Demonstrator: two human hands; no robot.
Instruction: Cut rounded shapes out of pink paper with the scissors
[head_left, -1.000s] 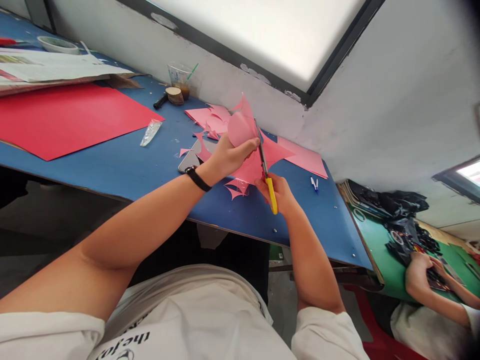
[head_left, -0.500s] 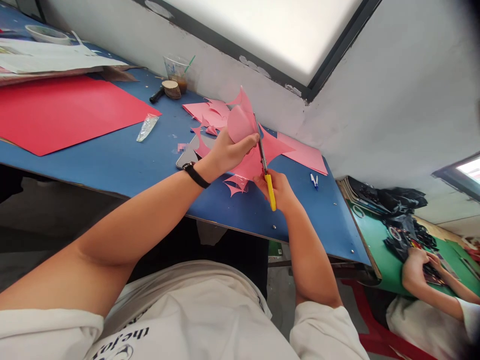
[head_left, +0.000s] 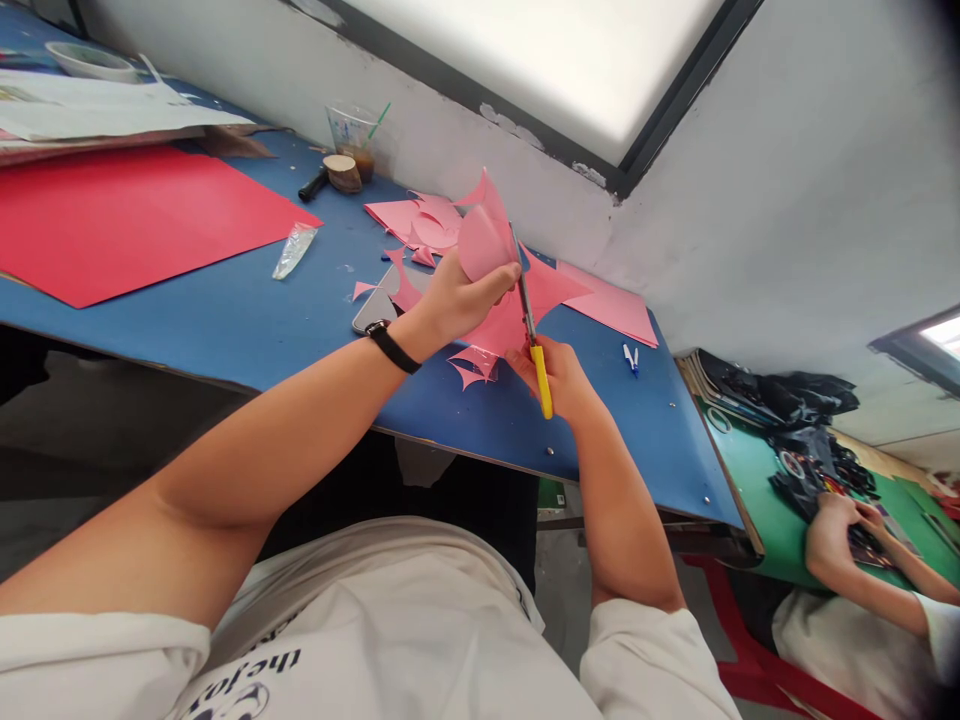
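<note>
1 shirt (head_left: 390, 620), "thefo…"; L hand (head_left: 450, 305): pink paper (head_left: 487, 240), R hand (head_left: 571, 385): scissors (head_left: 541, 378).

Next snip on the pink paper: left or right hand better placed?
Right, probably. The right hand grips the yellow-handled scissors, blades against the pink paper. The left hand is pinching that curled paper up above the blue table, so it suits steadying, not cutting.
</note>
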